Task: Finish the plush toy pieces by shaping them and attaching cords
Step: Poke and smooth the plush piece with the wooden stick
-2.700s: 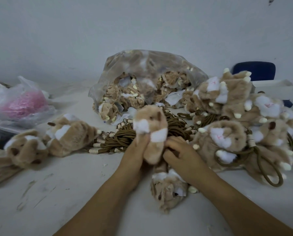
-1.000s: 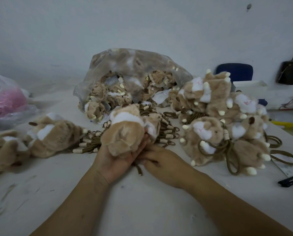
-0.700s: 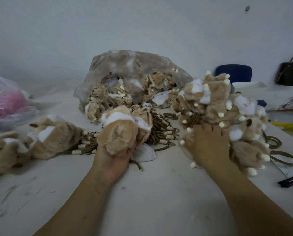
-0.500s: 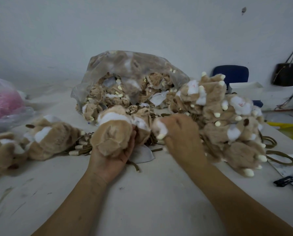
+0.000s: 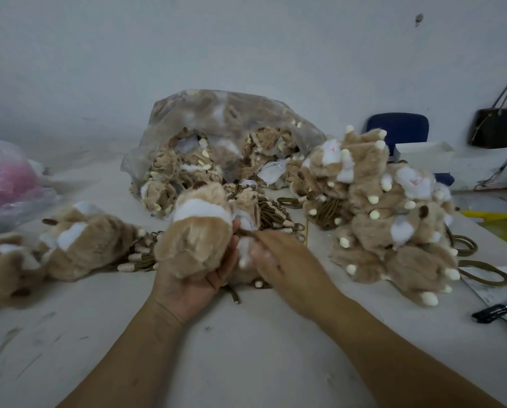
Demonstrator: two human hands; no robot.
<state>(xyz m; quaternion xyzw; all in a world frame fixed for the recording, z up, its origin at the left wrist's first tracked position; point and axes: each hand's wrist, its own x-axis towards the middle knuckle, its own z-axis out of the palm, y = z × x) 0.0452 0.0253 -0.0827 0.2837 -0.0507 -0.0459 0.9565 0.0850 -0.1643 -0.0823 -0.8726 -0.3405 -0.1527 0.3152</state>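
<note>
You are a fair way in, I judge, but far from done. Well out to the left of your left hand, a few loose plush pieces (image 5: 78, 245) lie on the table (image 5: 246, 348); whether they carry cords I cannot tell. Behind both hands the clear bag (image 5: 231, 136) looks full of plush pieces, which I take to be work waiting. Just beyond your fingers lies the cord bundle (image 5: 275, 214), with many cords unused. To the right of your right hand stands the heaped pile (image 5: 387, 219); brown loops run through it and out at its far side, so I take these as finished.

Your left hand (image 5: 193, 278) is turned palm up, its fingers and thumb curled round the plush piece (image 5: 199, 237), which it holds off the table, white band uppermost. From that piece's right edge a brown cord (image 5: 246, 232) runs across to your right hand (image 5: 278, 260). That hand is blurred; its thumb and forefinger appear to pinch the cord close beside the plush, and the other fingers curl underneath, over something pale that I cannot make out. By my reading you are mid-attachment on this piece.
</note>
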